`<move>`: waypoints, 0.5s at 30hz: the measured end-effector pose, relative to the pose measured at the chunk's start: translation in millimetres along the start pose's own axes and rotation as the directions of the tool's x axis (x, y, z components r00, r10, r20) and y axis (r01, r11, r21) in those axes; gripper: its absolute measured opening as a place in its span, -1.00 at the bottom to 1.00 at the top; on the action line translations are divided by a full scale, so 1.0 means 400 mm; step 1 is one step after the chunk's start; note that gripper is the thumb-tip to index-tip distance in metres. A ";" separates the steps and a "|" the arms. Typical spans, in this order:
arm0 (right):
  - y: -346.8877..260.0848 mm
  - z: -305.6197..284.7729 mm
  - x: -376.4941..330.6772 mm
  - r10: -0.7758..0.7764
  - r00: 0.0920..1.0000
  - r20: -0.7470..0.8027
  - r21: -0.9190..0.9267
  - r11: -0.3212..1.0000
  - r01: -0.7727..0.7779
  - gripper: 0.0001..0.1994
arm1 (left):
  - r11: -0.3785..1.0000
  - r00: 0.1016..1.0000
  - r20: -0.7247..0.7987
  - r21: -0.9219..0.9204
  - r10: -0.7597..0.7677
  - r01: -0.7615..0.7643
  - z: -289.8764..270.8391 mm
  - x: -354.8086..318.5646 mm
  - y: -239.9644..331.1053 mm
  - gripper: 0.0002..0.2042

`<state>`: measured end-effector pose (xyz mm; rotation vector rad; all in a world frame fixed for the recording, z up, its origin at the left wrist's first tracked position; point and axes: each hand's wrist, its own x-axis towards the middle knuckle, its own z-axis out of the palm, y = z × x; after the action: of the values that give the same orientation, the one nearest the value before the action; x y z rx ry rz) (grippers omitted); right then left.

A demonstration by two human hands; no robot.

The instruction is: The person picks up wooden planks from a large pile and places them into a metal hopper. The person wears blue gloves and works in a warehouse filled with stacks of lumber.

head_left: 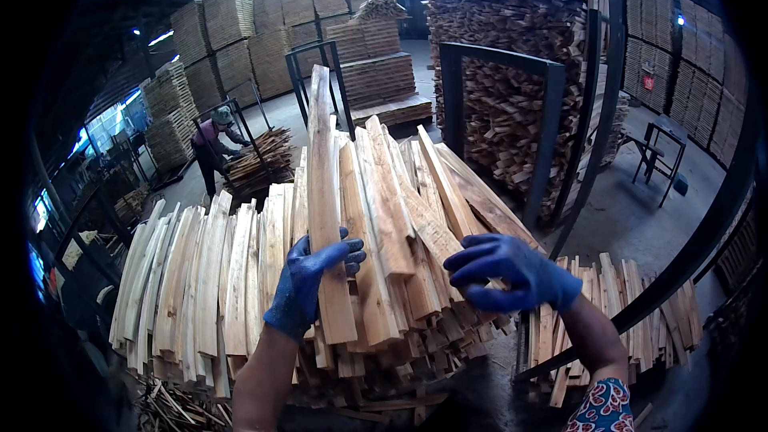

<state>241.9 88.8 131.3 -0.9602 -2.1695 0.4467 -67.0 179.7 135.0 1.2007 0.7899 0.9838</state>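
Observation:
A long wooden board [322,168] is lifted over a wide pile of sawn boards [192,288]. My left hand [310,280], in a blue glove, is wrapped round the lower part of that board, thumb on one side and fingers on the other. Over the pile's right side is my right hand [512,272], also gloved in blue. Its fingers are bent and apart, with no board in them. Just beneath and left of it lie loose boards [436,228], slanting across the top of the pile.
Black metal frames [504,54] stand behind the pile, and a dark post slants down on the right. A smaller board stack [640,312] lies at right. Beyond are tall wood stacks [512,112], a metal stand [660,152] and a person [212,144] bending over wood at left.

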 end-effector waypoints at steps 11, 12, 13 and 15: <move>0.455 0.061 0.463 0.423 0.858 -0.291 -0.264 0.827 -0.497 -0.48 | 0.997 0.990 -0.135 0.065 0.050 -0.042 0.057 -0.005 -0.006 -0.52; 0.469 0.067 0.513 0.481 0.862 -0.158 -0.309 0.805 -0.506 -0.55 | 0.996 0.985 -0.161 0.067 0.061 -0.051 0.057 -0.010 -0.008 -0.50; 0.438 0.070 0.535 0.507 0.859 -0.077 -0.330 0.800 -0.501 -0.59 | 0.995 0.980 -0.190 0.087 0.063 -0.047 0.059 -0.014 -0.009 -0.50; 0.452 0.075 0.554 0.512 0.858 0.037 -0.370 0.805 -0.465 -0.49 | 0.994 0.971 -0.230 0.096 0.068 -0.047 0.067 -0.018 -0.004 -0.50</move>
<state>206.2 373.6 114.3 -1.7612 -2.1441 0.3765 -45.1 162.9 139.0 1.2036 0.9981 1.1618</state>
